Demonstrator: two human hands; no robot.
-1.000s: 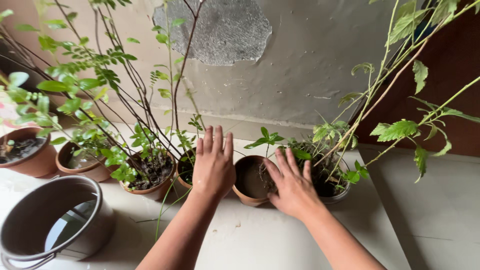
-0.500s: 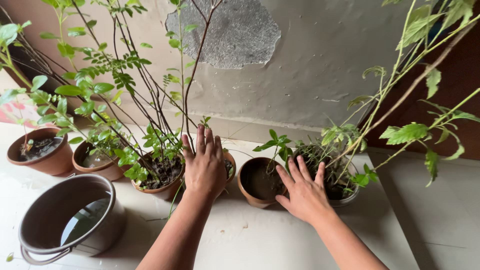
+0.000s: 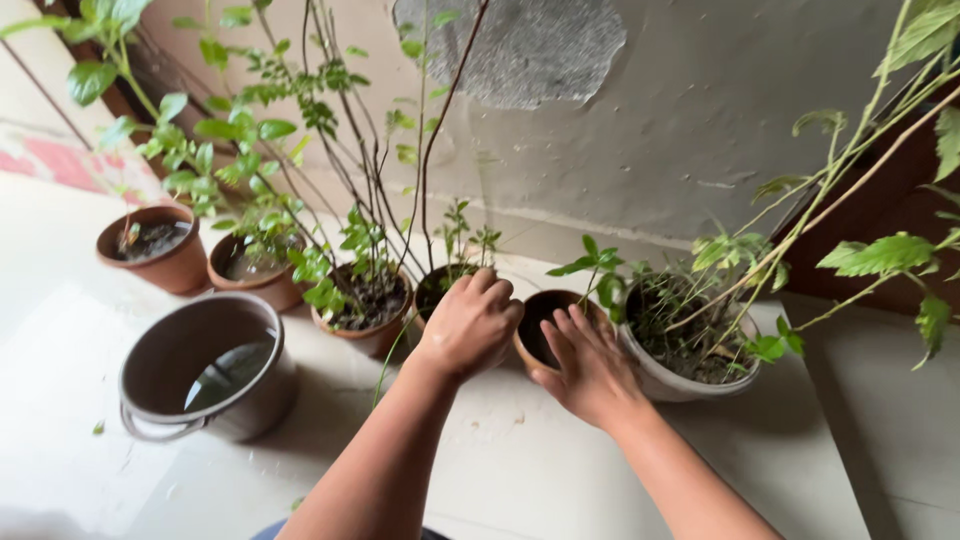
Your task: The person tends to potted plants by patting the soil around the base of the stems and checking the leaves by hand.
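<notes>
Head camera looks down on a row of pots along the wall. At far left stands a grey bucket (image 3: 205, 365) with some water, then terracotta pots (image 3: 355, 310) with thin stems. My left hand (image 3: 470, 322) is curled, fingers bent over the rim of a dark pot (image 3: 437, 287). My right hand (image 3: 590, 368) lies open, cupping the near side of the small brown pot (image 3: 545, 322), which sits just beyond its fingers, beside a pale pot (image 3: 685, 365)

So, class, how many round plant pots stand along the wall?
6. Two terracotta pots far left, one beside them, a dark pot under the left hand, a brown pot at the right hand, a pale pot right. Leaves may hide others.
</notes>
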